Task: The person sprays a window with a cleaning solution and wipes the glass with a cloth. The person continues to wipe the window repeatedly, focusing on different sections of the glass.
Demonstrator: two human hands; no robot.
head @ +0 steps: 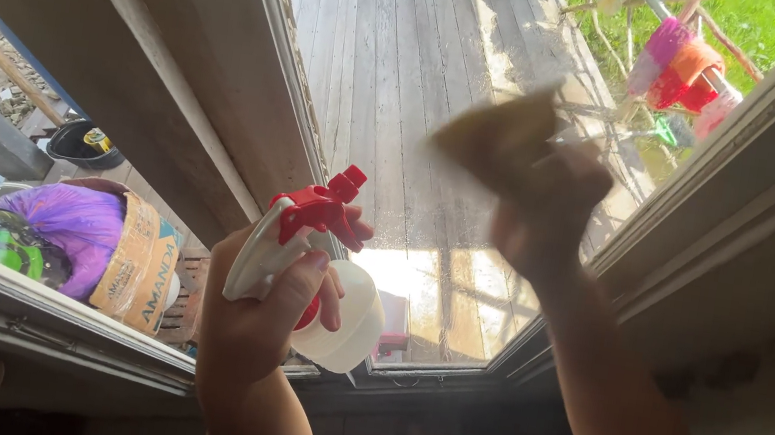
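**me:** Fingers (324, 274) of my left hand (257, 315) are wrapped tight round the neck of a white spray bottle (342, 327), one curled by the red trigger (318, 210). Nozzle points up at the window pane (408, 69). My right hand (549, 215) is bunched shut on a tan cloth (500, 137), pressed against the glass up high, right of middle. It's blurry in the shot, so I can't say exactly how the fingers sit, just that they're clamped on the rag.

**other:** how far along would you say you are?

**me:** Going by the glass, somewhere in the middle. There's a misty, speckled patch low on the pane, just above the bottle, that looks sprayed and not wiped. The cloth is higher up. The top left part looks fairly clear, you can see the wooden deck (383, 35) through it fine. So I'd guess the lower bit and the corners by the frame (738, 166) are left.

**other:** what about the pane beside it?

**me:** Left one, with the purple bag (73, 224) and cardboard box (138, 263) showing behind it? Neither hand is on it. Can't tell if it's clean.
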